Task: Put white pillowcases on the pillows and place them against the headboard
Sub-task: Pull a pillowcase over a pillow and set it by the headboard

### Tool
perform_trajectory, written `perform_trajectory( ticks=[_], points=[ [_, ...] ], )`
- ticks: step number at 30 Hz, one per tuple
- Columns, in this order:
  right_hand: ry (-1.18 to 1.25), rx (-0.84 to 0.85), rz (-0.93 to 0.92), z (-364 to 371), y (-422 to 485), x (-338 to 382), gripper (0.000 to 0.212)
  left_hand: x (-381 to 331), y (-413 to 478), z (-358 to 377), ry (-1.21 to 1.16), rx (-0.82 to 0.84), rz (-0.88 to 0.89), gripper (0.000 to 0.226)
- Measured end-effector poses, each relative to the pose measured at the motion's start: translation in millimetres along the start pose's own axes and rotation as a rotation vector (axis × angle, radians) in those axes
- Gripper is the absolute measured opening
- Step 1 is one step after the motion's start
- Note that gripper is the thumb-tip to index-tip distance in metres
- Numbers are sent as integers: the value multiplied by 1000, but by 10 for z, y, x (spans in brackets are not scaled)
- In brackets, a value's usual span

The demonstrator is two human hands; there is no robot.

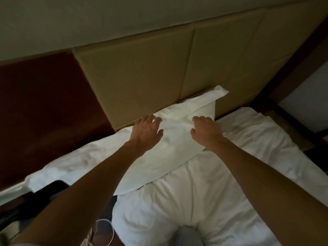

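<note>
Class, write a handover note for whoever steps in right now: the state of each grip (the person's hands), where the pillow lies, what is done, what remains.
Hands: left grip is open, fingers spread at the pillow top edge. The right grip has its fingers curled at the pillow's right edge; whether it pinches fabric is unclear.
Things: pillow in a white case, leaning on the headboard, lower end on the duvet.
Done: this pillow cased and placed.
Left: settle it. The white bedding to the left may be another pillow; check.
</note>
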State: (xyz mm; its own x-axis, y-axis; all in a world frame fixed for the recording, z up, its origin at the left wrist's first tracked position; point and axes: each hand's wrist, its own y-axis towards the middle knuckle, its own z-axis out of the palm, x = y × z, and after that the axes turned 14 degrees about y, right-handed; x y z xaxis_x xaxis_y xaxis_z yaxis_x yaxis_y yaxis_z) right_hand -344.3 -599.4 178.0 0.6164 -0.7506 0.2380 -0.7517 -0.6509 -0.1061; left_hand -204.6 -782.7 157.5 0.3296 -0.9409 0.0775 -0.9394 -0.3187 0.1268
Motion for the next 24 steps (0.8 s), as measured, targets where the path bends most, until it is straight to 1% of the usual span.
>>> perform_trajectory(
  ticks=[3, 4, 5, 6, 8, 10, 12, 14, 16, 20, 22, 24],
  points=[
    [196, -86, 165, -55, 258, -371, 36, -272, 344, 51, 17, 7, 40, 39],
    [240, -126, 206, -84, 347, -481, 39, -354, 452, 73, 20, 13, 53, 37],
    [225, -198, 202, -117, 437, -596, 43, -431, 557, 97, 20, 15, 64, 35],
    [151, -290, 151, -154, 532, -725, 46, -507, 662, 120, 21, 9, 76, 35],
    [-9, -441, -35, -248, 726, -950, 51, -661, 882, 148, 42, -20, 106, 36],
    [-25, -485, -254, -331, 958, -1105, 46, -813, 1113, 156, 46, -58, 116, 37],
    [-3, -438, -372, -373, 1174, -1199, 36, -954, 1336, 151, -2, -85, 100, 35],
    [-47, -349, -370, -382, 1320, -1316, 29, -1073, 1549, 154, -35, -67, 82, 33],
    [-114, -278, -354, -385, 1374, -1474, 34, -1157, 1747, 183, -16, -15, 66, 35],
    [-196, -187, -419, -409, 1384, -1764, 45, -1227, 1990, 243, 27, 109, 44, 44],
    [-102, -137, -425, -394, 1408, -1825, 39, -1230, 2049, 285, 19, 119, 44, 46],
    [13, -101, -390, -367, 1460, -1870, 31, -1251, 2084, 311, -5, 102, 35, 44]
  ],
)
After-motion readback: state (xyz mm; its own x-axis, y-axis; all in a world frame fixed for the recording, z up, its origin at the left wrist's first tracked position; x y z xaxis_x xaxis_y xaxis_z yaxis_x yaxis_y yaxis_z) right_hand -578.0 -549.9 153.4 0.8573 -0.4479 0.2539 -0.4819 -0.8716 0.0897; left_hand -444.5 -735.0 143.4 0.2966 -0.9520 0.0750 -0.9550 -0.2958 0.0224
